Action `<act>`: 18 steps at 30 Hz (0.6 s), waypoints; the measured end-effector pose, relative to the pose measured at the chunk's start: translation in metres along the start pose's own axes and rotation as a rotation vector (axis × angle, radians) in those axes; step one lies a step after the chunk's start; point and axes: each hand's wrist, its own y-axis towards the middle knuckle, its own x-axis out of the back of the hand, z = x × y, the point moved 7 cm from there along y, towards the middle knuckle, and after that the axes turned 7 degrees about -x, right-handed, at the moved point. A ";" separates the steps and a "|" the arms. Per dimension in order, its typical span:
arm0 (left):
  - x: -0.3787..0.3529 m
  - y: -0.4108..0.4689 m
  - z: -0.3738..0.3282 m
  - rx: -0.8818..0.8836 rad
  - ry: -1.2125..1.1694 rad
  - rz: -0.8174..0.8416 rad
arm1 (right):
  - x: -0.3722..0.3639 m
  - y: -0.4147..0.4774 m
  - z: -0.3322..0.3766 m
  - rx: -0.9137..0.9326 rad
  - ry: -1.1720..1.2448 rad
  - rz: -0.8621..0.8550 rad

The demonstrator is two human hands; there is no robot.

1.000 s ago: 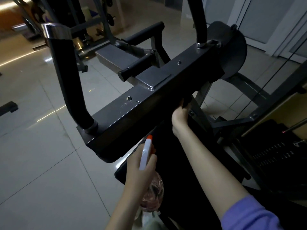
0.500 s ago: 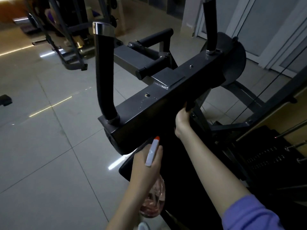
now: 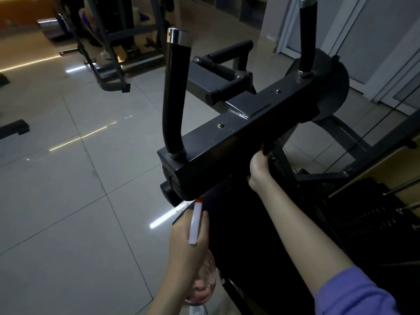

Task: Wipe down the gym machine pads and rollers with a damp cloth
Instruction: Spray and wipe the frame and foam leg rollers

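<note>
A dark metal crossbar of the gym machine runs across the middle, with a black upright handle at its left end and another at its right. My right hand reaches under the bar, fingers curled on a dark cloth pressed to its lower edge. The cloth is mostly hidden. My left hand holds a spray bottle with a white head and orange nozzle, pointed up at the bar's underside. A black pad lies below the bar.
Two black padded grips stick out behind the bar. A round dark disc sits at its right end. The weight stack and cables stand on the right. Another machine frame stands at the back left on the tiled floor.
The crossbar's left end and its handle have swung to the right in view. My left hand with the bottle has shifted a little right. My right hand stays under the bar.
</note>
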 end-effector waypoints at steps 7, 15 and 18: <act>0.021 -0.007 0.002 -0.035 0.013 -0.030 | 0.005 -0.014 0.022 0.092 0.132 -0.173; 0.037 -0.012 0.002 -0.057 0.048 -0.071 | -0.028 -0.072 -0.047 0.172 0.091 -0.170; 0.038 -0.014 0.005 -0.043 0.046 -0.070 | -0.030 -0.074 -0.053 0.128 0.080 -0.117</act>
